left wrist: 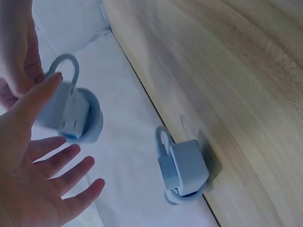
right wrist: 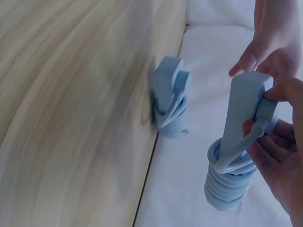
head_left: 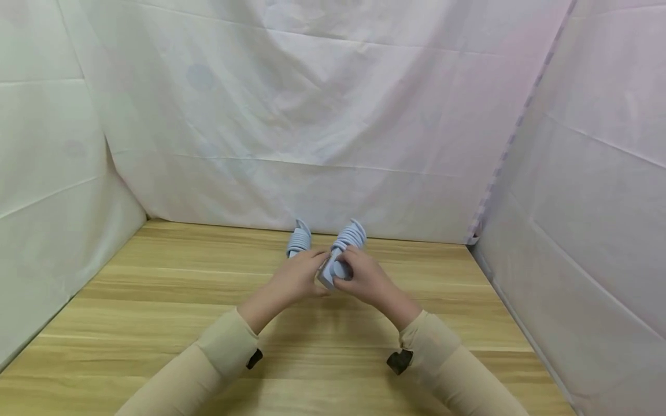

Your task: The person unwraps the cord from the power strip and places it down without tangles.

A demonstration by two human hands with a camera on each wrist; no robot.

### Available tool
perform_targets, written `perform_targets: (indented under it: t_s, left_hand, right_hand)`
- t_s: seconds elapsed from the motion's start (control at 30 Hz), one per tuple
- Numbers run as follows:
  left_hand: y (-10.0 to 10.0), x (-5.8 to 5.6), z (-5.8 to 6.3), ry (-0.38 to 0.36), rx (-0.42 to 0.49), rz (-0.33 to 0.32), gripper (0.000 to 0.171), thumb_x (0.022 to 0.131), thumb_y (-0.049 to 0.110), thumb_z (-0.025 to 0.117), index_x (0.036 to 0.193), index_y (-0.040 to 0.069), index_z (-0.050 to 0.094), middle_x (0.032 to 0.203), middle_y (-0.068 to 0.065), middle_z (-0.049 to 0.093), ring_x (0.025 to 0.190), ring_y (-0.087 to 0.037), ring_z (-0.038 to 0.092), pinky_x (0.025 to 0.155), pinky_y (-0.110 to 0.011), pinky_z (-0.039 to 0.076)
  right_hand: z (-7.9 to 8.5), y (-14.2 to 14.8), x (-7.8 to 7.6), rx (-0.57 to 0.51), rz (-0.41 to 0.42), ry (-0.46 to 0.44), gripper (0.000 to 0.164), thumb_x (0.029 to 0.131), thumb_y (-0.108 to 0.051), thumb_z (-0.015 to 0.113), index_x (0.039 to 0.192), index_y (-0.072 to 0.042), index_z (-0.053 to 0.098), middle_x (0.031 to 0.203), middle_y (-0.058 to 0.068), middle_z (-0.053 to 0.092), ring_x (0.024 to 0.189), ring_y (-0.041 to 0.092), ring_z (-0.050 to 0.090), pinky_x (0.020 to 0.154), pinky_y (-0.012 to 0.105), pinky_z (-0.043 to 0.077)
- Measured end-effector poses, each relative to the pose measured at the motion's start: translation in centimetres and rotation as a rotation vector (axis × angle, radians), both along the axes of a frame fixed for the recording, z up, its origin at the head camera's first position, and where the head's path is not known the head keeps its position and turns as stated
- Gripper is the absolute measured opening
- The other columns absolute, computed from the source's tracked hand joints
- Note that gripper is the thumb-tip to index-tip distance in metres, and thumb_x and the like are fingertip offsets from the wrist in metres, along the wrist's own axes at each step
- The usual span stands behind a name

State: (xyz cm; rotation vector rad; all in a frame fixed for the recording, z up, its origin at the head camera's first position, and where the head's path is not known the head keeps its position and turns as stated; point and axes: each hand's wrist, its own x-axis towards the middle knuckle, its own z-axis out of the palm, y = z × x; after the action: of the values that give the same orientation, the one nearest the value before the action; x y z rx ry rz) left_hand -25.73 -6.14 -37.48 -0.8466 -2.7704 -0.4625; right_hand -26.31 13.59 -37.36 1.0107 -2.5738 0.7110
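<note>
My right hand (head_left: 366,278) pinches the plug (right wrist: 267,111) of a pale blue power strip (right wrist: 242,106) between thumb and fingers. The strip's cord is wound in several turns around its far end, forming a coil (head_left: 350,234). Close on the strip's other side is my left hand (head_left: 299,276), its fingers (left wrist: 66,161) spread and loosely straight. The left thumb overlaps the strip in the left wrist view. A second pale blue power strip (left wrist: 189,163), also wrapped in its own cord (head_left: 299,240), rests on the table just beyond the left hand.
The wood-grain table (head_left: 171,323) extends under both forearms. A white cloth backdrop (head_left: 312,115) hangs at its far edge, with more cloth walls (head_left: 588,190) along the sides. Dark straps (head_left: 399,361) show under the beige sleeves.
</note>
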Motion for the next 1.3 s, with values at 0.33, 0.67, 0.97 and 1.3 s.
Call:
perform_targets:
  t_s: [0.33,0.67,0.97,1.3]
  left_hand:
    - [0.5,1.2,0.7,0.071,0.033,0.035,0.087,0.075,0.035,0.086,0.144,0.002,0.044,0.140,-0.011,0.051,0.126,-0.026,0.050,0.096,-0.043,0.045]
    - [0.8,1.9,0.1,0.260,0.255,0.093,0.058,0.076,0.024,0.083,0.124,0.002,0.059,0.110,-0.011,0.067,0.100,-0.026,0.064,0.076,-0.043,0.053]
    - [0.4,2.5,0.1,0.561,0.378,0.092,0.042,0.075,0.019,0.083,0.110,0.002,0.067,0.097,-0.009,0.069,0.085,-0.027,0.067,0.065,-0.040,0.054]
    - [-1.0,2.9,0.9,0.704,0.284,0.000,0.043,0.072,0.028,0.084,0.104,0.003,0.069,0.087,-0.009,0.071,0.071,-0.023,0.069,0.049,-0.036,0.051]
  right_hand:
    - [0.9,-1.0,1.1,-0.148,0.005,0.119,0.024,0.079,-0.007,0.077,0.096,-0.003,0.062,0.084,0.000,0.048,0.070,0.011,0.046,0.058,0.024,0.043]
    - [1.9,-2.0,2.6,-0.252,0.033,0.063,0.025,0.080,-0.005,0.079,0.099,0.001,0.063,0.086,0.003,0.054,0.073,0.014,0.054,0.062,0.030,0.051]
    - [2.5,-2.7,3.4,-0.320,0.108,0.117,0.025,0.082,-0.004,0.077,0.101,0.001,0.063,0.090,0.005,0.056,0.074,0.013,0.056,0.064,0.026,0.052]
    - [3.0,-2.5,4.2,-0.240,0.091,0.155,0.028,0.083,-0.015,0.079,0.104,-0.002,0.065,0.089,0.002,0.059,0.075,0.015,0.056,0.065,0.027,0.049]
